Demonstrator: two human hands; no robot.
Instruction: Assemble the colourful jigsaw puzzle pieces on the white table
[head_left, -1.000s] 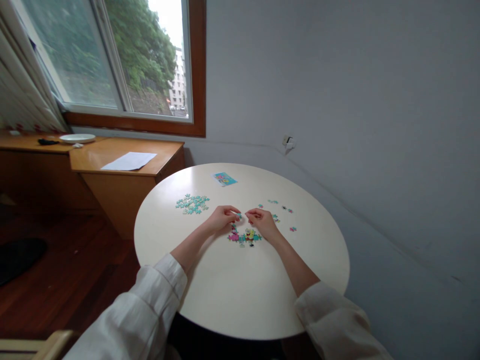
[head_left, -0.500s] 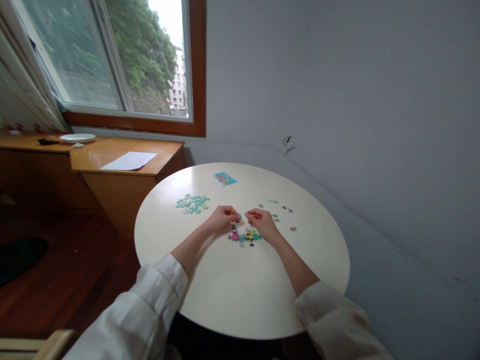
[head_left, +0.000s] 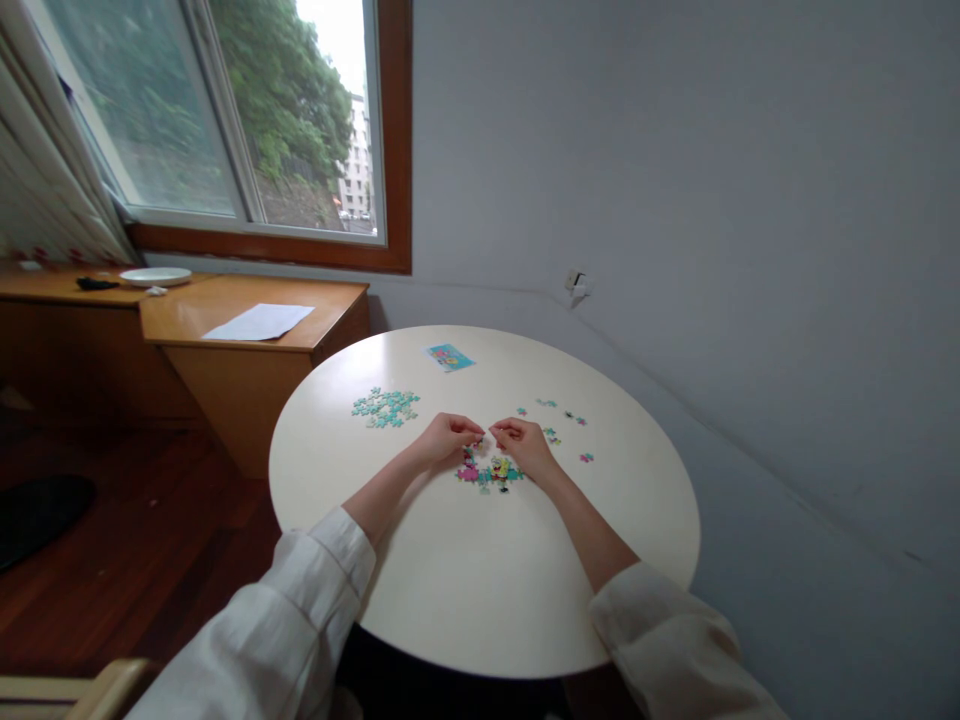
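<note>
My left hand [head_left: 448, 436] is closed in a pinch on a small jigsaw puzzle piece [head_left: 481, 438], which its fingers mostly cover. Just opposite, my right hand [head_left: 523, 442] also has thumb and finger pressed together; whatever they may hold is too small to make out. The fingertips of the two hands nearly meet. Below them lies a partly joined jigsaw puzzle [head_left: 499, 473], with pink, yellow and teal parts. Several loose puzzle pieces [head_left: 552, 437] lie beside and beyond my right hand.
A pile of teal puzzle pieces [head_left: 385, 408] lies left on the round white table [head_left: 480, 580]. Farther back is a colourful picture card [head_left: 451, 358]. A wooden desk [head_left: 225, 365] under the window bears a paper sheet [head_left: 259, 322] and a white plate [head_left: 156, 276].
My left hand has shifted slightly to the right, and its fingers now cover more of the puzzle piece. My right hand has barely moved.
</note>
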